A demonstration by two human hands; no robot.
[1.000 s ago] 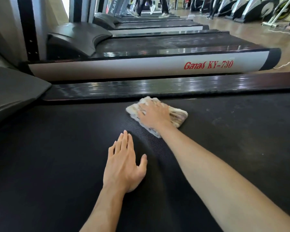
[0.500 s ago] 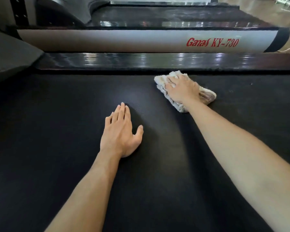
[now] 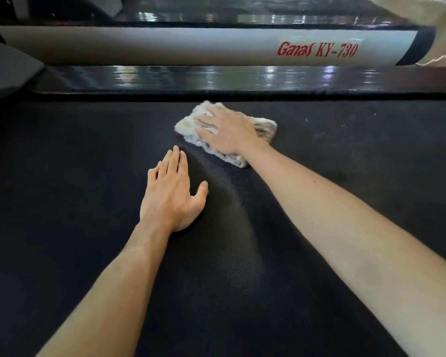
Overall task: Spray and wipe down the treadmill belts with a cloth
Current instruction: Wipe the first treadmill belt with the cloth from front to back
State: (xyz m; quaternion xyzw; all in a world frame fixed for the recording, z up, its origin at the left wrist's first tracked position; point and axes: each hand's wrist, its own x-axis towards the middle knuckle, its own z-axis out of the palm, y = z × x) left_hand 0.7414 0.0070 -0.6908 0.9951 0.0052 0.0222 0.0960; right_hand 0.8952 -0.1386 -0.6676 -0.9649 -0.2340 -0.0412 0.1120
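The right hand [image 3: 227, 132] presses flat on the white cloth [image 3: 264, 127], its fingers [image 3: 204, 122] straight across it, on the black treadmill belt [image 3: 62, 176]. The left hand [image 3: 171, 197] lies flat nearby, holding nothing.

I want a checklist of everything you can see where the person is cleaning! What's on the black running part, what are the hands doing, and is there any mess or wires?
Surface: black treadmill belt, textured; pale specks and smudges at right.
Job's things: folded whitish cloth lying flat on the belt near its far edge. No spray bottle seen.
Clutter: nothing seen.
Grippers: right hand presses flat on the cloth, fingers straight; left hand rests palm down on the bare belt, apart from the cloth.
Cables: a thin pale line on the floor at far right, possibly a cable; cannot tell.
Surroundings: shiny dark side rail beyond the belt; next treadmill's grey side panel with red lettering, Ganas KY-730.
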